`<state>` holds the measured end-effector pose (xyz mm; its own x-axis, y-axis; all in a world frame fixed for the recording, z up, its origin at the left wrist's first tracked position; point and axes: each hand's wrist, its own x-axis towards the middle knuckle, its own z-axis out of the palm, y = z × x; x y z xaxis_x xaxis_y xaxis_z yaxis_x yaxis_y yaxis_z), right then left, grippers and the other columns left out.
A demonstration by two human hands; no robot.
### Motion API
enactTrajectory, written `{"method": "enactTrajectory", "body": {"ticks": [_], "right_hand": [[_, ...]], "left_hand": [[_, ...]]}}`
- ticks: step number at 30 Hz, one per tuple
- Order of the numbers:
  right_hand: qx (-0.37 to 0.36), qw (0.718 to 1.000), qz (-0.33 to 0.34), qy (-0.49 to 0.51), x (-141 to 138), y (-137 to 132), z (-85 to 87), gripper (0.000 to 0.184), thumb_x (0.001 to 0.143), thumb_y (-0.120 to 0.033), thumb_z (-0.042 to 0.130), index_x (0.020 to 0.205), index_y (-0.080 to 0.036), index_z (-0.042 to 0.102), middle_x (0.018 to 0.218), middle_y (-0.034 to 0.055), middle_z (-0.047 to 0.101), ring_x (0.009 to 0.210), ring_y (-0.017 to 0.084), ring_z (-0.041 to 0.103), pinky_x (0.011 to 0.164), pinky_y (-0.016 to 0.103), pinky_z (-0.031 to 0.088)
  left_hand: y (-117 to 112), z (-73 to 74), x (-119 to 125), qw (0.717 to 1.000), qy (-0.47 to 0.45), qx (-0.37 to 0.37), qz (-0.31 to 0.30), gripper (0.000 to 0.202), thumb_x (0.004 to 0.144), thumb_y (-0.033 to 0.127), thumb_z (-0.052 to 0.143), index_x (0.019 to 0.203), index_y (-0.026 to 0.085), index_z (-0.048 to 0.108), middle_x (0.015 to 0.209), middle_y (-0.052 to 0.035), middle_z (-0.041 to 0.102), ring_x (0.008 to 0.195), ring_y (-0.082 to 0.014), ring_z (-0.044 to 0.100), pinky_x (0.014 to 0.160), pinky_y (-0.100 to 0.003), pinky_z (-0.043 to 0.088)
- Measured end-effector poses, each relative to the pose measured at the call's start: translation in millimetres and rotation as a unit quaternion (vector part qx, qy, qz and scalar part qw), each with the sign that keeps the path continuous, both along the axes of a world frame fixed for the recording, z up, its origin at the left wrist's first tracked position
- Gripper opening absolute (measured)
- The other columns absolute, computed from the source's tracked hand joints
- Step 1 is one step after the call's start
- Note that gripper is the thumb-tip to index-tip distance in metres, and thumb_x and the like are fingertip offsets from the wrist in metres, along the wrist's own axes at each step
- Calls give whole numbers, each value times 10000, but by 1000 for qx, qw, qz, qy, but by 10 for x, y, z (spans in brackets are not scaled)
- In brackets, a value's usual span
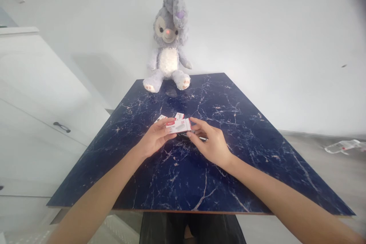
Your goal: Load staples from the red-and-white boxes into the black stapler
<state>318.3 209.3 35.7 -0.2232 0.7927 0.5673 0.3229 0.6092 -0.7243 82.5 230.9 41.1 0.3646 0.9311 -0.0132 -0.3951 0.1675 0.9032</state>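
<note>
Between my two hands is a small red-and-white staple box [178, 126], printed with a grey strip that looks like a row of staples. My left hand [156, 137] pinches its left end, thumb below and fingers above. At the right end, the thumb and forefinger of my right hand [210, 141] close on the box. Just behind it lie a second red-and-white box [179, 116] and a white-and-red piece [160, 118], partly covered by my left fingers. A dark, slim object with a light stripe [203, 138] shows under my right hand; most of it is hidden.
A blue marble-patterned table [183, 183] stretches out before me. At its far edge a grey plush rabbit [169, 45] sits against the white wall. White drawers [42, 122] stand on the left. Clear plastic packaging [343, 146] lies on the floor at right.
</note>
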Motion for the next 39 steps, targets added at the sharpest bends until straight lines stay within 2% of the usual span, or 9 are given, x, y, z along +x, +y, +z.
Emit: {"method": "enactTrajectory", "body": {"ticks": [3,8,20,23,26,30,33,36,39], "right_hand": [[-58,997,39,26,-34,-23,11,465,920,-310,641,1374,-221,598,990,57,743,750,166,701,728,325,636],[-183,970,146,70,-48,-26,16,659,899,-305,664,1513,-235,434,1002,44,738,668,137,682,652,305,614],[-223,944,229,80,-104,-98,-34,925,898,-277,668,1623,-287,94,1026,40,740,681,133,685,667,310,606],[-179,970,143,77,-84,-71,-11,765,896,-321,672,1564,-264,305,981,40,754,680,143,693,647,295,603],[-155,984,15,82,10,22,60,406,886,-398,684,1244,-211,638,864,46,755,606,148,679,566,273,580],[-167,973,-96,129,146,181,144,319,866,-479,697,976,-179,695,691,37,711,519,159,650,488,271,548],[-155,970,-93,166,181,248,139,301,866,-469,695,958,-183,683,834,70,748,683,197,721,656,332,616],[-134,976,-85,149,172,255,104,237,873,-424,685,944,-198,692,966,83,763,836,217,738,818,382,608],[-127,980,-83,129,157,234,91,198,856,-374,698,943,-197,705,992,78,767,895,224,736,853,376,586]], "left_hand": [[-1,-2,-2,1000,15,-1,1,361,795,204,817,1148,231,751,1204,-59,719,1112,-216,699,903,-259,617],[16,-5,-21,1000,19,-2,11,374,743,198,858,1101,236,755,1180,-47,724,1113,-218,694,894,-264,614],[7,-16,8,1000,5,5,12,408,681,183,895,1055,236,737,1114,-30,723,1012,-173,704,853,-266,609],[22,-22,-8,998,52,27,6,394,687,218,894,1044,217,727,1093,-46,726,971,-181,706,815,-275,609],[53,-2,-77,985,161,64,-21,411,673,246,900,1037,192,718,1029,-61,734,852,-173,702,729,-268,592],[53,56,-150,930,325,140,-95,410,739,352,847,1093,202,707,939,-62,733,715,-174,684,628,-269,537],[32,83,-136,834,475,279,-33,293,841,423,736,1047,214,734,863,-49,699,647,-157,624,633,-290,500],[49,56,-106,750,534,382,79,254,906,390,653,1087,232,737,969,-67,691,806,-196,630,779,-336,502],[102,-7,-96,737,532,407,89,367,921,348,637,1275,254,663,1226,-98,668,1136,-272,591,983,-405,450]]}}
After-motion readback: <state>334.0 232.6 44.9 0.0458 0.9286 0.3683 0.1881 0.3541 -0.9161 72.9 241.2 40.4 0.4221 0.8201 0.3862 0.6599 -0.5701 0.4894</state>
